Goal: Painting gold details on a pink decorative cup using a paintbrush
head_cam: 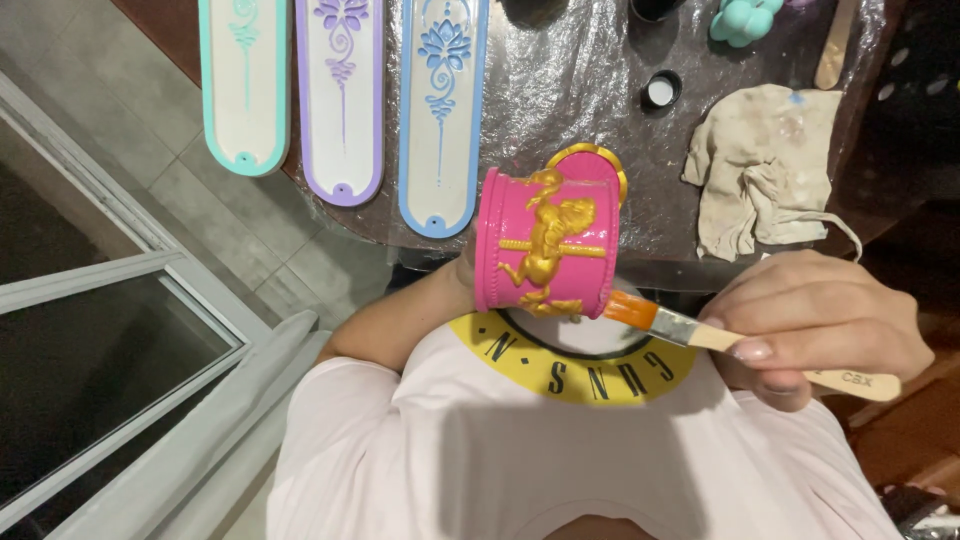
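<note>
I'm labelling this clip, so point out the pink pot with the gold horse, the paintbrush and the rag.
pink pot (590, 215): head view, pink side wall.
paintbrush (676, 326): head view, metal ferrule behind the orange bristles.
rag (765, 165): head view, middle of the crumpled cloth.

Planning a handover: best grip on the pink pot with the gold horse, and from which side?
Grip the pink pot by its plain rims, coming from the table side above. The left hand appears to be inside it from below, hidden; the right hand has the brush at the gold relief, likely wet.
</note>
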